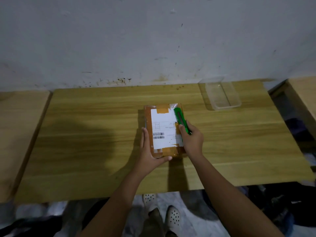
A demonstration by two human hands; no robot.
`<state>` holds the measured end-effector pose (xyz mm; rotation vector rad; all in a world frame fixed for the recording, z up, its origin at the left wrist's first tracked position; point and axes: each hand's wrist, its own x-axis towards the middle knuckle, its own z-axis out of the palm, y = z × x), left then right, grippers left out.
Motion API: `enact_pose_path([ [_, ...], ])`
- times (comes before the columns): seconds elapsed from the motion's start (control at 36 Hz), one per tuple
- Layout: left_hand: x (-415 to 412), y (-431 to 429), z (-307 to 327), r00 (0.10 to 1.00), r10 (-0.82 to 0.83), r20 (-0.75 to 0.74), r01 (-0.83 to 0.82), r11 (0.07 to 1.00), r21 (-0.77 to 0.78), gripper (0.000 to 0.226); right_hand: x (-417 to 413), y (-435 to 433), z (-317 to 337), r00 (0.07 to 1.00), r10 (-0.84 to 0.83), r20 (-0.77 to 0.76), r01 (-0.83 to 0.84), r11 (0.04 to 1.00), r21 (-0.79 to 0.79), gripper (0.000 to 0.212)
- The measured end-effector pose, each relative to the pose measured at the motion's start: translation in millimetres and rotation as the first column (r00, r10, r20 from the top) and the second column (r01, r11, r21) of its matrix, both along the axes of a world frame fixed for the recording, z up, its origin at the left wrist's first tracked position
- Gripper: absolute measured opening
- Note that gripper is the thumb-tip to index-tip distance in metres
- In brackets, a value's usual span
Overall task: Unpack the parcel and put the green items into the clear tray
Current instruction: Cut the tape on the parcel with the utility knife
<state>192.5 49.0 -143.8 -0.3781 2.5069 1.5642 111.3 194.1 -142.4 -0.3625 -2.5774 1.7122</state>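
A flat brown cardboard parcel [163, 132], bound with glossy tape and carrying a white shipping label, lies at the middle of the pale wooden table [85, 134] and is not yet opened. The left grip [150, 151] braces it from the nine o'clock side. Its fingers lie straight along that edge, and its thumb runs across the near edge at six o'clock. The right grip [192, 142] is clamped around a green plastic utility knife [179, 117], which points toward twelve o'clock along the parcel's three o'clock edge. Whether the blade is out, I cannot tell.

The clear rectangular plastic tray [225, 106] stands at about two o'clock from the parcel, well apart, near the wall.

The parcel looks light and fairly stiff, so it would probably skate on the smooth table unless it is pinned. The slick tape offers poor purchase, so the bare cardboard edges and corners seem the better places to hold it. Its contents are hidden, so a shallow cut along the tape seam seems wise.
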Motion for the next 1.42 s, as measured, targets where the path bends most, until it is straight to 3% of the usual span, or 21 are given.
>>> enact_pose_path([
  [0.25, -16.0, -1.1, 8.7, 0.991, 0.129, 0.029, -0.132, 0.987, 0.089, 0.069, 3.7, 21.1, 7.2, 1.000, -0.024, 0.005, 0.024, 0.999, 0.023, 0.034],
  [0.36, -45.2, -7.6, 10.2, 0.982, 0.167, 0.083, -0.171, 0.984, 0.045, 0.066, -5.7, 29.2, 4.7, 0.996, -0.084, 0.016, 0.085, 0.996, -0.038, 0.027],
  [0.47, -59.0, -5.6, 14.6, 0.984, 0.158, 0.083, -0.165, 0.982, 0.088, 0.060, -12.1, 33.7, 2.8, 0.998, -0.016, 0.065, 0.025, 0.990, -0.141, 0.023],
  [0.58, -63.2, -4.2, 11.2, 0.982, 0.169, 0.087, -0.179, 0.975, 0.132, 0.058, -19.3, 28.7, 9.0, 0.979, 0.104, 0.175, -0.024, 0.912, -0.409, 0.039],
  [0.64, -63.7, -4.8, 13.3, 0.981, 0.170, 0.089, -0.179, 0.978, 0.104, 0.056, -20.4, 25.4, 12.3, 0.976, 0.140, 0.165, -0.047, 0.881, -0.470, 0.040],
  [0.83, -66.2, -10.8, 10.9, 0.988, 0.137, 0.072, -0.138, 0.990, 0.021, 0.056, -23.8, 19.9, 11.8, 0.990, 0.131, 0.060, -0.100, 0.926, -0.363, 0.035],
  [1.0, -70.1, -16.2, 7.5, 0.992, 0.108, 0.068, -0.113, 0.990, 0.087, 0.057, -24.3, 17.9, 17.4, 0.966, 0.235, 0.108, -0.149, 0.849, -0.506, 0.048],
  [1.22, -75.3, -26.9, 2.9, 0.995, 0.030, 0.095, -0.034, 0.998, 0.046, 0.056, -28.3, 7.7, 21.2, 0.998, 0.026, 0.065, -0.003, 0.945, -0.328, 0.042],
  [1.33, -80.1, -33.2, 2.2, 0.994, -0.003, 0.112, 0.000, 1.000, 0.023, 0.056, -28.9, 12.3, 25.3, 0.995, 0.078, 0.062, -0.059, 0.963, -0.262, 0.040],
  [1.42, -83.7, -34.2, 14.9, 0.992, -0.030, 0.126, 0.042, 0.995, -0.093, 0.056, -30.7, 15.1, 30.3, 0.994, 0.069, 0.082, -0.044, 0.959, -0.281, 0.038],
])
